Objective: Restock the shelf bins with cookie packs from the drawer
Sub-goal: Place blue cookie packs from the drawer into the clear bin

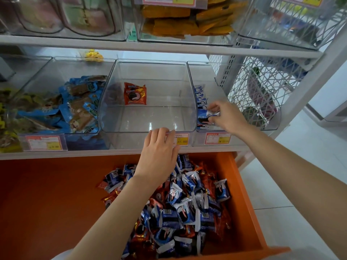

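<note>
An open orange drawer (47, 194) below the shelf holds a heap of blue and red cookie packs (180, 209). The clear middle bin (116, 102) contains a single red cookie pack (134, 93). In the clear bin to its right (214, 91) stand blue cookie packs (200, 96). My right hand (228, 117) reaches into that right bin and pinches a blue cookie pack (205, 117). My left hand (158, 151) hangs over the front lip of the middle bin, fingers straight, holding nothing.
A bin of blue-wrapped brown snacks (78, 106) stands left of the middle bin. Price tags (181, 139) line the shelf edge. The upper shelf carries bins with orange packets (187, 17). A white lattice panel (262, 87) closes the shelf's right side.
</note>
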`<action>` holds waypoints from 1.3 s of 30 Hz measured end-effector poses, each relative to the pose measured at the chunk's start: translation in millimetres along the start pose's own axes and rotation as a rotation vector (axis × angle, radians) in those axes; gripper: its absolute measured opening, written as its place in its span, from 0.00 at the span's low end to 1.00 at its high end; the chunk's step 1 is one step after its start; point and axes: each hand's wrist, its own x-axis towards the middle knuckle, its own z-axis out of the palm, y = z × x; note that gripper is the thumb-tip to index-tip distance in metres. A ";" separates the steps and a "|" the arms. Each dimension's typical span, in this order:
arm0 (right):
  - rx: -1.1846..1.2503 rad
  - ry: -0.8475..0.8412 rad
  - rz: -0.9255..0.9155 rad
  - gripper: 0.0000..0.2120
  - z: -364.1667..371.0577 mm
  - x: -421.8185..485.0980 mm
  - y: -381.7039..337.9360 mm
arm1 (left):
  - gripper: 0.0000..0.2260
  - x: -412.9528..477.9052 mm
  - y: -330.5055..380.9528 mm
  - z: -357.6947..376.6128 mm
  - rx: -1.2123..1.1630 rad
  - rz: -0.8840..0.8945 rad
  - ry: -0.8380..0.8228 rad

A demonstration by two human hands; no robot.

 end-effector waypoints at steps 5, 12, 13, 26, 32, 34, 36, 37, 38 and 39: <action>-0.114 -0.311 0.002 0.20 8.3 24.7 9.5 | 0.19 1.0 -2.1 5.5 0.027 0.017 0.058; -0.465 -0.391 -0.150 0.16 7.1 41.4 7.4 | 0.19 0.9 -3.5 9.1 0.037 0.042 0.105; -0.536 -0.408 -0.177 0.17 6.5 43.6 5.8 | 0.19 1.2 -3.5 9.6 0.038 0.042 0.111; -0.614 -0.299 -0.287 0.13 19.6 43.8 6.3 | 0.19 1.4 -1.8 11.9 0.073 0.046 0.145; -0.653 -0.360 -0.221 0.16 18.3 43.2 -2.7 | 0.18 1.9 -2.5 12.9 0.070 0.059 0.157; -0.643 -0.347 -0.223 0.10 18.5 40.0 -1.3 | 0.18 2.1 -2.4 12.5 0.070 0.061 0.161; -0.599 -0.282 -0.224 0.10 19.1 35.4 1.8 | 0.18 2.2 -2.9 12.4 0.062 0.063 0.158; -0.553 -0.232 -0.220 0.11 18.7 31.4 3.2 | 0.18 2.2 -3.1 12.3 0.057 0.061 0.149; -0.486 -0.171 -0.214 0.11 18.0 26.0 3.5 | 0.18 2.1 -3.4 12.5 0.053 0.059 0.144; -0.414 -0.108 -0.207 0.11 17.1 18.3 2.4 | 0.18 2.1 -3.8 12.7 0.051 0.057 0.142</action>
